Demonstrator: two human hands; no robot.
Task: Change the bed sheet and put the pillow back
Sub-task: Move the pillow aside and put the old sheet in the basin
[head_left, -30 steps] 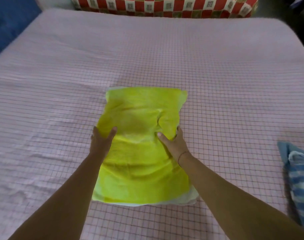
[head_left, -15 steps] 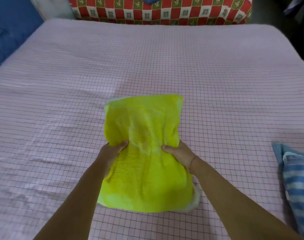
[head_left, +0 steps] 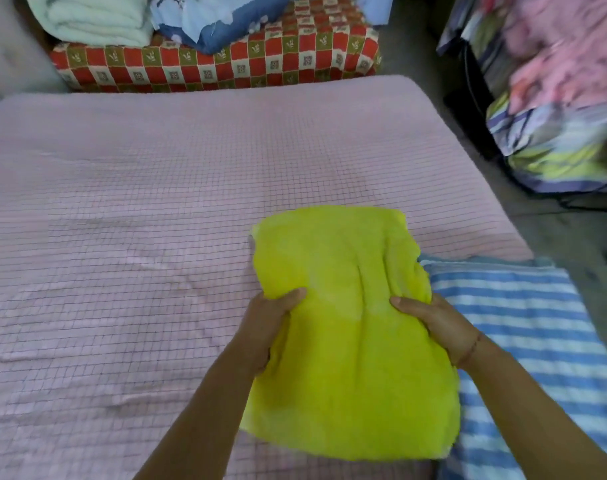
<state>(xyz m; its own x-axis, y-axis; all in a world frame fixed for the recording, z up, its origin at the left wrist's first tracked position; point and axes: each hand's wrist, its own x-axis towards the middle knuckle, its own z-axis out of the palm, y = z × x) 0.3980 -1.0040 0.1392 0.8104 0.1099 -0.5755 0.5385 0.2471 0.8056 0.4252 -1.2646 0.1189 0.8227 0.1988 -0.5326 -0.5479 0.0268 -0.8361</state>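
A bright yellow pillow (head_left: 350, 368) is held above the bed, over its right side. My left hand (head_left: 267, 320) grips its left edge and my right hand (head_left: 433, 323) grips its right edge, thumbs on top. The bed is covered by a pink checked sheet (head_left: 139, 237) with light wrinkles at the left. A blue-and-white striped pillow (head_left: 523, 341) lies at the bed's right edge, partly under the yellow pillow.
Beyond the bed's far edge sits a red checked mattress (head_left: 226, 60) with a folded white blanket (head_left: 91, 19) and blue cloth (head_left: 219, 19) on it. Piled bedding (head_left: 558, 98) stands at the right across a strip of floor.
Both hands went from pressing the yellow pillow on the bed to gripping its sides. The pillow has been lifted and carried right, over the striped pillow. The view swung right.
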